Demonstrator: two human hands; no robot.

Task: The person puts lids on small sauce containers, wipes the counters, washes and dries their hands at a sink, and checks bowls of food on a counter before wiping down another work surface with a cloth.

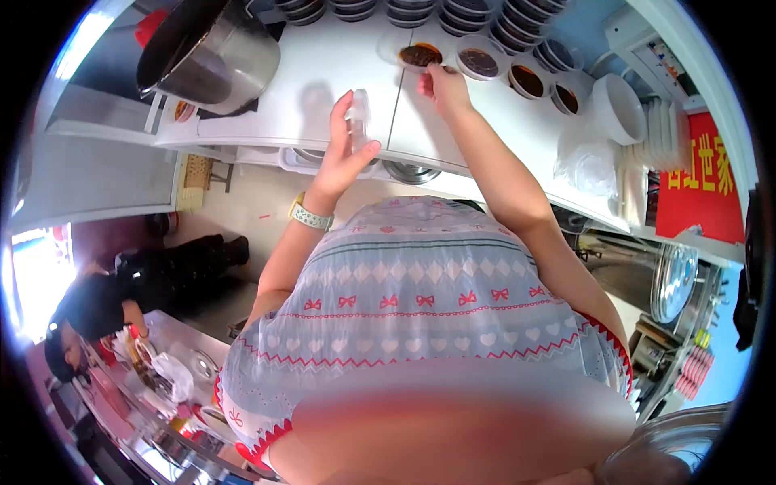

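Observation:
My left hand (344, 158) is above the front edge of the white counter (339, 56), its thumb and fingers around a clear plastic lid (359, 117) turned edge-on. My right hand (445, 87) is closed at the near rim of a clear plastic bowl of dark reddish-brown sauce (420, 55); the fingertips are partly hidden. To the right of it stand a second sauce bowl (478, 61), a third sauce bowl (528, 78) and a smaller sauce bowl (566, 99), all without lids.
Stacks of lidded bowls (529, 24) line the counter's back. A large metal pot (212, 61) stands at left. White empty bowls (618, 109) and clear plastic lids (586, 171) are at right. Another person (97, 307) bends over a cluttered table at lower left.

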